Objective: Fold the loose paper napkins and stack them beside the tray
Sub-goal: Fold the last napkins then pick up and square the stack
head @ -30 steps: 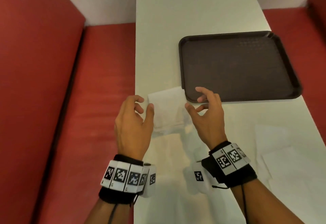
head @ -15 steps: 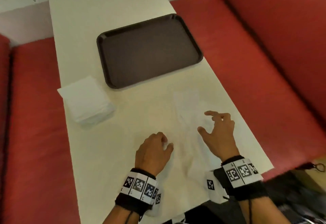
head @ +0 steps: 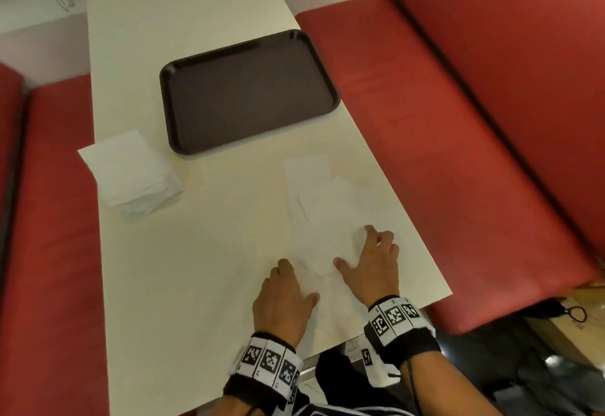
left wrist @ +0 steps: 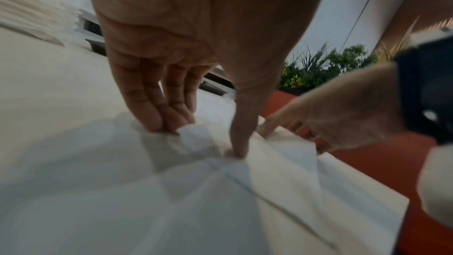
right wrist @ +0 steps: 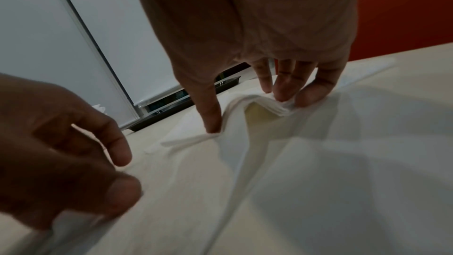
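At the near edge of the tabletop [head: 196, 268], the left hand [head: 281, 301] presses straight, close-set fingertips [left wrist: 157, 121] onto a loose napkin [head: 324, 235]. Just beyond, the right hand [head: 373, 262] bunches the napkin's edge between thumb and fingers [right wrist: 284, 88]. Farther off, the folded stack [head: 131, 170] sits beside the dark tray [head: 248, 91].

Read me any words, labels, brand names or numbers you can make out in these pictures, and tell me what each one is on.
No readable words, brands or numbers.
Wrist bands: black-and-white square code patterns, plus tiny marks too small to read.
Tray, folded napkin stack, loose napkins, table: all blank.
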